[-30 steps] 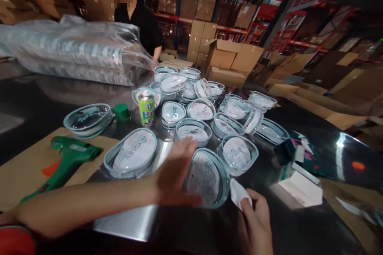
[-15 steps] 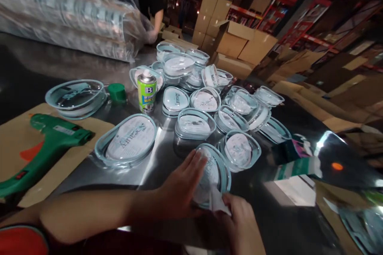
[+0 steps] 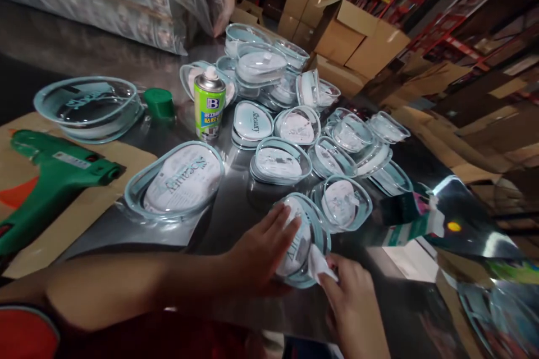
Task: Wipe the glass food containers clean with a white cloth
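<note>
My left hand (image 3: 267,247) lies with fingers stretched out over a clear plastic oval case (image 3: 322,230) near the table's front edge. Inside the case is a white printed insert (image 3: 298,252) with teal lettering. A crumpled white wipe (image 3: 318,265) is pinched in my right hand (image 3: 351,291), touching the case's right rim. Just beyond stand similar clear cases (image 3: 282,161), several with printed inserts. Left of my hands lies a larger clear case (image 3: 181,182) with teal lettering.
A green glue gun (image 3: 63,162) lies on cardboard at left. Behind it are an open clear container (image 3: 90,109), a green cap (image 3: 159,102) and a spray can (image 3: 209,104). A plastic-wrapped bundle (image 3: 122,0) stands far left; cartons (image 3: 362,31) are behind the table.
The view has tipped and come closer, so things on the table appear higher or larger. My right hand with the wipe has shifted slightly right along the rim; my left hand stays on the case.
</note>
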Demonstrator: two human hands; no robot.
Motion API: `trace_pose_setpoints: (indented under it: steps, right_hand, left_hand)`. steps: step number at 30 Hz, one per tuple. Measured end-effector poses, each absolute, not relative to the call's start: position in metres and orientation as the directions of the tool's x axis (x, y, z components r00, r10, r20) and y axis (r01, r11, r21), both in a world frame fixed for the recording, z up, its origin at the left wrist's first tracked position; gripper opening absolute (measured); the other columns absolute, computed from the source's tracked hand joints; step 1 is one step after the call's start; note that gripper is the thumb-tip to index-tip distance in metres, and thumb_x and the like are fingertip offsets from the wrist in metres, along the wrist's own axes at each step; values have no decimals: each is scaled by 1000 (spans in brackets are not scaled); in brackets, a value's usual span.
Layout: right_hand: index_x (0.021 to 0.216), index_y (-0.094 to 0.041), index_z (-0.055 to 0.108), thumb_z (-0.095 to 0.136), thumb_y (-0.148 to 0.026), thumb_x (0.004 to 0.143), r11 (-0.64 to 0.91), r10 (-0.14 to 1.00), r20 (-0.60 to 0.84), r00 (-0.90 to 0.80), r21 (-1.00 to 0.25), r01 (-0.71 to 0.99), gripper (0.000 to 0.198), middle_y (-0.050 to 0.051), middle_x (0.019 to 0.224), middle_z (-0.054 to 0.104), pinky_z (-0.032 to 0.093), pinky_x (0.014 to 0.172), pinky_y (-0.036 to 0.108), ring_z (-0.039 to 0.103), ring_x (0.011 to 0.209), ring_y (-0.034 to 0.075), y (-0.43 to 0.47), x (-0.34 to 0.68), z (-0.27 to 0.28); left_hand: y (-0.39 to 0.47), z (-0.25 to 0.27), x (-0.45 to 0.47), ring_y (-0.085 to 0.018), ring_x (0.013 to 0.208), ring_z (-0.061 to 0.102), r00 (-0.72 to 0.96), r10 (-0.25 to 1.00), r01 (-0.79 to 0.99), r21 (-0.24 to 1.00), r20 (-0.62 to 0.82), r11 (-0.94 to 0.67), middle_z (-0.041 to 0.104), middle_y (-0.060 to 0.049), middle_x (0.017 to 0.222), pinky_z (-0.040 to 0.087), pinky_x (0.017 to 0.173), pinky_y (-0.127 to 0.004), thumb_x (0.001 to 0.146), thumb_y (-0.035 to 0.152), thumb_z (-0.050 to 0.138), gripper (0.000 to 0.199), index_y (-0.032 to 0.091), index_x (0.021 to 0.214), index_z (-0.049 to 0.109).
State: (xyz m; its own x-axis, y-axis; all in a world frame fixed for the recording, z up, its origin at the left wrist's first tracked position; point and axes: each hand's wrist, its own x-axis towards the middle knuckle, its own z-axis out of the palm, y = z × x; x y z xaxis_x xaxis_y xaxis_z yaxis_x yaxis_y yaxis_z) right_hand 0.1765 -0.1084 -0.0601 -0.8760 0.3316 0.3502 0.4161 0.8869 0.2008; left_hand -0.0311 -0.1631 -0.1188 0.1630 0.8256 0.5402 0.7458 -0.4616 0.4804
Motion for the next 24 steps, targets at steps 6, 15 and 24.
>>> trace_pose_setpoints:
  steps: [6,15,24]
  right_hand:
    - [86,-18,59,37,-19,97,928,320,319,-892,83,363,25,6,100,57,40,73,31,49,88,20,-109,171,-55]
    - [86,-21,59,34,-25,100,932,310,252,-917,108,345,29,5,99,57,41,72,30,50,88,19,-107,180,-48]
    - [88,-19,60,36,-24,99,921,319,243,-916,150,361,28,6,99,56,40,74,31,49,89,19,-105,187,-49]
  left_hand:
    - [-165,-117,-28,-46,143,16,180,840,774,454,513,-442,34,-35,146,33,112,-60,79,65,57,110,3,148,0]
    - [-166,-117,-23,-48,141,22,169,836,793,432,522,-430,35,-35,145,34,113,-57,71,58,68,110,-3,145,15]
    - [-170,-113,-24,-43,144,20,178,839,795,427,514,-430,38,-32,146,32,116,-54,70,57,71,106,-3,143,23]
